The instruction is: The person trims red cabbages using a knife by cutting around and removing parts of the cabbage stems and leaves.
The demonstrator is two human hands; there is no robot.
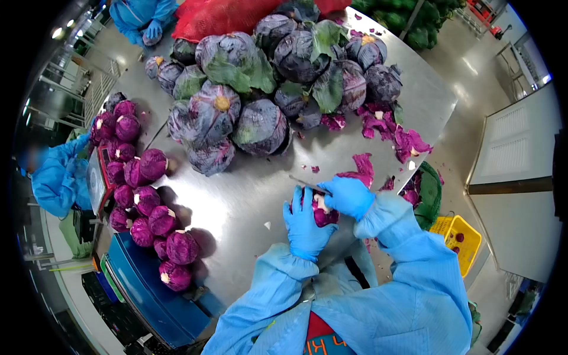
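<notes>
A small red cabbage (325, 216) sits low over the steel table (236, 195), its pale cut stem facing up between my hands. My left hand (306, 226), in a blue glove, is wrapped round its left side. In my gloved right hand (348, 197) is a knife (310, 184); its thin blade points left across the top of the cabbage, and the handle is mostly hidden in my fist. Purple leaf trimmings (362, 168) lie just beyond my right hand.
Untrimmed red cabbages (260, 127) are heaped at the back by a red mesh sack (219, 21). Trimmed ones (163, 220) line the left, near a blue bin (148, 290). A green basket (431, 195) and yellow crate (464, 239) stand right. Co-workers in blue (59, 177) are at left and back.
</notes>
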